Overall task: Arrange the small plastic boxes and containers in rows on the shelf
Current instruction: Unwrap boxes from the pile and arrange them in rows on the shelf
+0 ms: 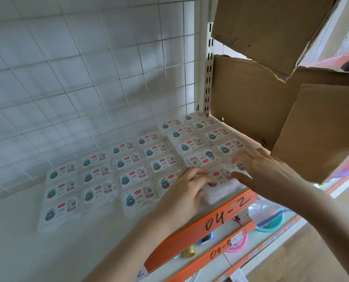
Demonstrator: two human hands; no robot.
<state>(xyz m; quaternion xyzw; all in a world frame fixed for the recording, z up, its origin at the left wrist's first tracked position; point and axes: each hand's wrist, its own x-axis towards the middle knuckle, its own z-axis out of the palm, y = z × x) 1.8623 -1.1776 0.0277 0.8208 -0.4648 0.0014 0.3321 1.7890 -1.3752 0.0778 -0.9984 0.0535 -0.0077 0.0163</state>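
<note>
Several small clear plastic boxes point(100, 176) with white labels lie flat in rows on the white shelf point(27, 251). At the shelf's front right edge lies one box point(222, 176) between my two hands. My left hand point(190, 186) rests on its left side, fingers curled over the lid. My right hand point(257, 169) reaches in from the right, fingers spread and straight, touching the box's right side and the neighbouring box point(239, 165). One box point(201, 159) just behind is turned the other way round from the rest.
A white wire grid point(88, 78) backs the shelf. Cardboard boxes point(271, 88) stand and hang at the right, close above my right hand. The orange shelf edge point(210, 218) reads 04-2. Lower shelves hold coloured rings point(269, 224) and small items.
</note>
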